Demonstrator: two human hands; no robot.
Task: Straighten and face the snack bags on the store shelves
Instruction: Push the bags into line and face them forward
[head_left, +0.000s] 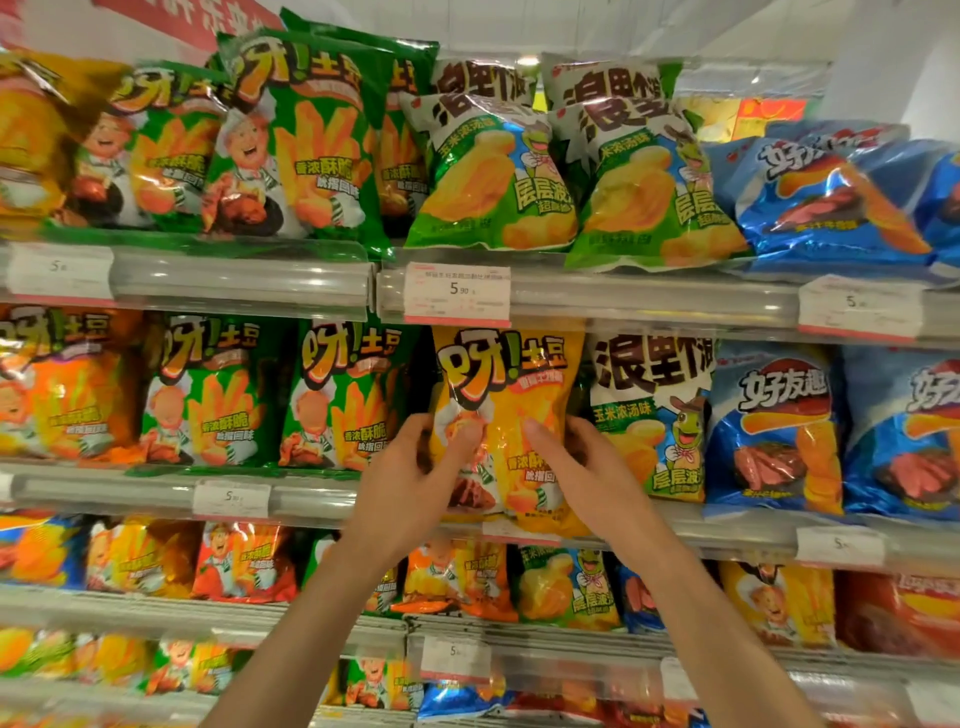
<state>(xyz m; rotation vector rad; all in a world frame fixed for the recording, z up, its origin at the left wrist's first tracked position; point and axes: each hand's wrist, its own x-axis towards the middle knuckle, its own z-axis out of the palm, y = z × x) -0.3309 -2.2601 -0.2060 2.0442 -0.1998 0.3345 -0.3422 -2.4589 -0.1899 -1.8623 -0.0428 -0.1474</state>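
You had both hands on the yellow chip bag on the second shelf: left hand and right hand each gripped a side, thumbs on its front. It faced out, roughly upright. Top-shelf bags, two green corn-chip bags among them, leaned unstraightened.

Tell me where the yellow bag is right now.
The yellow bag stands mid-frame on the second shelf, held by both hands, between a green bag on its left and a frog bag on its right.
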